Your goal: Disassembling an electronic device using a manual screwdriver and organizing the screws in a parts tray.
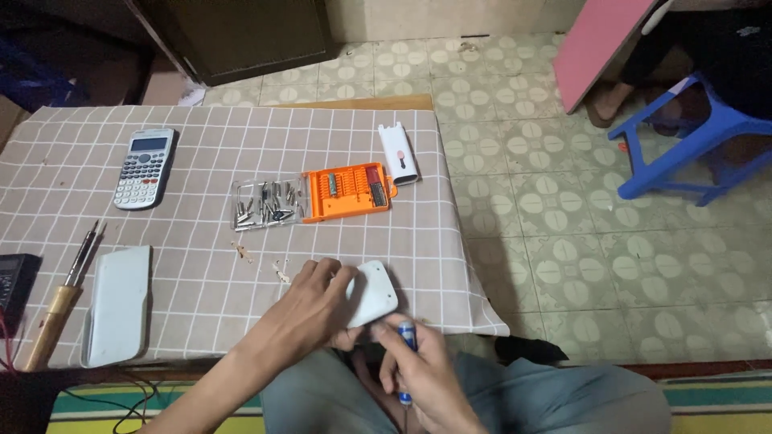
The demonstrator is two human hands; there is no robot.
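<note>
Right hand (426,374) grips one blue screwdriver (408,336), tip at one white casing (371,293) held by left hand (318,301) at table edge. Also: one calculator (145,167), one orange bit case (347,191), one soldering iron (60,305).

Bare forearms, no sleeves — grey-blue trousers (563,398) over the lap.

Checked tablecloth (201,241) — calculator (145,167), orange bit case (347,191), soldering iron (60,309).
</note>
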